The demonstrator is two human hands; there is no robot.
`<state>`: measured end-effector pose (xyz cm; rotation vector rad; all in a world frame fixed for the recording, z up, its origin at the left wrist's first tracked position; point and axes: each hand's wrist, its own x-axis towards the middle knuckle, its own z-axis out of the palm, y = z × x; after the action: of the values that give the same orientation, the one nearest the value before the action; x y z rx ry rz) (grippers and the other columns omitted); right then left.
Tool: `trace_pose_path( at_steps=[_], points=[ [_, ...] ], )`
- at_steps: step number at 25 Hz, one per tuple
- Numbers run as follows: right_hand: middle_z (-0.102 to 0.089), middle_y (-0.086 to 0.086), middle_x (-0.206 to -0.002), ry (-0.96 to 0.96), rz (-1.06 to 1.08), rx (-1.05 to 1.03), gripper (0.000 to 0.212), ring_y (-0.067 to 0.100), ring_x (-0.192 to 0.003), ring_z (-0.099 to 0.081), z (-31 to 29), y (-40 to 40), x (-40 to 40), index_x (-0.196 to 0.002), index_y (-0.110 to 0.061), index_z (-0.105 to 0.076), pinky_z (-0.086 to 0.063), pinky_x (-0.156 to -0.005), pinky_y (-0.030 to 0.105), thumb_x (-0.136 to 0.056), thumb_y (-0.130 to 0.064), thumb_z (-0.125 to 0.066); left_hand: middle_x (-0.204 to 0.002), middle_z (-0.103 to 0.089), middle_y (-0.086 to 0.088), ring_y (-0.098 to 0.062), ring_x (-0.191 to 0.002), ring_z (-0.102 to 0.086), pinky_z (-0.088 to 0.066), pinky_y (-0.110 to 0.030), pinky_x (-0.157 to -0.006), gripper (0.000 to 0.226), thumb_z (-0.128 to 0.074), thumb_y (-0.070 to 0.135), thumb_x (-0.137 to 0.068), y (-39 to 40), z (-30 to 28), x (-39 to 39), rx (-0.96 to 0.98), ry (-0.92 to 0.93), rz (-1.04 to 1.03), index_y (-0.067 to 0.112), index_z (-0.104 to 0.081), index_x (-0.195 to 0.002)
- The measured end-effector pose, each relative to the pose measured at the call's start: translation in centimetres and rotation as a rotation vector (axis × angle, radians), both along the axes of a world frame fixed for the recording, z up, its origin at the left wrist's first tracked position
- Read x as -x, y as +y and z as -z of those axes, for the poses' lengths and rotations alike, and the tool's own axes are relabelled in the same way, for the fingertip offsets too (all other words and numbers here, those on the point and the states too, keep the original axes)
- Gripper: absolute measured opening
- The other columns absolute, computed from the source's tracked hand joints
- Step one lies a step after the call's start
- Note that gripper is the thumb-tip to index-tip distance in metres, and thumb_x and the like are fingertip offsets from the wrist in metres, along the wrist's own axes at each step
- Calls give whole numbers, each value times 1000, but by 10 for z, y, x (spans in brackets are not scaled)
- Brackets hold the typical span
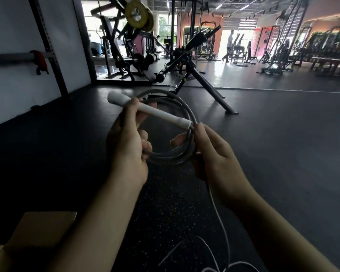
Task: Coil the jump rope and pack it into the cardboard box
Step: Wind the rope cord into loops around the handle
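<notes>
- While the coiling step is in hand, the left hand (pixel 126 148) holds the rope (pixel 177 122) as a round coil of several loops, chest-high above the dark floor (pixel 283 144).
- Its fingers curl round the near side of the coil, and its thumb pins a white handle (pixel 145 108) that lies slantwise across the loops.
- The right hand (pixel 216 154) pinches the strands just beside the handle's lower end, thumb and fingers closed on them.
- From under that hand a loose length of rope trails down to the floor and lies there in slack curves at the lower edge of view; the second handle cannot be made out.
- Judged from this, the coil is well along but not finished.
- The next move likely calls for drawing up the slack and laying further loops onto the coil without letting the held ones spring apart.
- The box (pixel 33 232) sits open at lower left, near the left forearm, with nothing of the rope in it yet.
</notes>
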<state>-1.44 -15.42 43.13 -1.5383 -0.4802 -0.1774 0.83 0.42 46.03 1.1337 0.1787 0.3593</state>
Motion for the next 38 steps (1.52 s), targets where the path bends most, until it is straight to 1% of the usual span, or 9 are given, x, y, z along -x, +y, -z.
trace_pose_path(
  at_steps=[7,12,14,16,18,20,24,31,38],
  points=[
    [-61,-1,-66,102,90,-121,27,3,-42,-42,-5,10,1,-100,-14,-66,-32,-41,19,-105,-35,-50,-99,-82,10,-3,-42,-40,-44,-24,-55,21,-61,51,-97,-14,18,2,91,2,-83,33,-73,-98],
    [-52,-6,-63,85,96,-51,22,4,-42,-34,-15,-11,-13,-95,-16,-61,-27,-39,18,-105,-33,-52,-90,-77,6,-5,-65,-69,-53,-25,-64,35,-72,38,-91,2,21,-8,88,-47,172,19,-72,-120],
    [-51,-7,-62,46,113,78,23,4,-43,-34,-22,-26,-16,-96,-13,-61,-28,-40,19,-106,-31,-52,-108,-75,6,-10,-94,-74,-57,-29,-76,66,-79,39,-79,22,19,-14,-108,-118,186,15,-59,-137],
    [-50,-5,-63,-8,92,252,25,1,-43,-36,-30,-38,-16,-99,-4,-61,-30,-41,15,-106,-27,-53,-127,-68,12,-8,-117,-66,-52,-31,-91,74,-84,47,-72,41,11,-16,-563,-260,89,28,-53,-138],
    [-50,-3,-64,-65,17,429,21,-2,-44,-41,-36,-41,-14,-96,-2,-59,-32,-45,9,-105,-22,-55,-128,-68,17,1,-122,-62,-48,-31,-100,69,-79,62,-70,43,-1,-9,-1011,-400,174,36,-59,-131],
    [-52,-4,-66,-106,-49,580,18,-2,-50,-45,-38,-38,-12,-93,-6,-59,-35,-49,10,-104,-20,-57,-114,-75,18,7,-109,-67,-53,-28,-95,68,-75,75,-63,30,-9,0,-1189,-407,375,38,-67,-119],
    [-62,4,-75,-62,-134,549,10,-4,-55,-47,-32,-32,-16,-108,-7,-51,-38,-52,9,-103,-13,-56,-87,-81,4,-16,-76,-78,-65,-43,-73,50,-77,65,-59,16,-8,-2,-1097,-288,570,30,-74,-95],
    [-65,1,-75,-64,-114,410,20,2,-57,-50,-22,-43,-30,-111,1,-53,-39,-53,10,-100,-13,-62,-60,-53,4,-18,-49,-47,-42,-31,-46,38,-61,41,-93,7,8,-5,-1050,-250,690,4,-67,-97],
    [-63,11,-71,-55,226,166,44,24,-51,-45,6,-62,-42,-98,4,-66,-36,-48,32,-108,-34,-45,-58,-39,10,-5,-43,-31,-30,-22,-43,37,-44,42,-104,9,3,-13,-348,-286,568,10,-59,-92]
  ],
)
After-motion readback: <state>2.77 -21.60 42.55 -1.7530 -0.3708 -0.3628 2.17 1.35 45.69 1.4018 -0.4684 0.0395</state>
